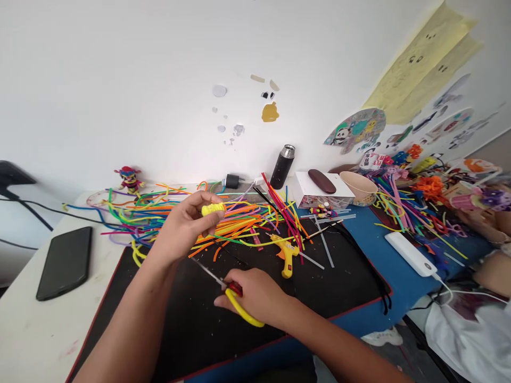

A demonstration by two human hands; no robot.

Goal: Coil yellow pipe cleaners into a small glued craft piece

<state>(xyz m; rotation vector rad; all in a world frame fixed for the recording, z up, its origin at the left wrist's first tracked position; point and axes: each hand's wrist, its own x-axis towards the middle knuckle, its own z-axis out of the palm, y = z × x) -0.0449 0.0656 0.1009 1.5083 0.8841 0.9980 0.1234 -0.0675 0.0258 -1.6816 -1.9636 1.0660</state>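
Your left hand pinches a small yellow, coiled fuzzy bundle; loosened fingertips could let it unwind. Your right hand curls around red-handled metal scissors, blades toward your left hand's wrist, so a careless lift could nick you. Beyond, the yellow plastic glue gun, if hot, might scorch nearby multicoloured fuzzy stems.

you have a small, bright yellow, ridged cylinder of what looks like tightly wound fuzzy stem pinched in your left hand, lying nearly level. your right hand grips slim metal scissors with a red and yellow handle, nearer you; their blades slant forward and left, apart from the cylinder. whether the blades are parted is unclear.
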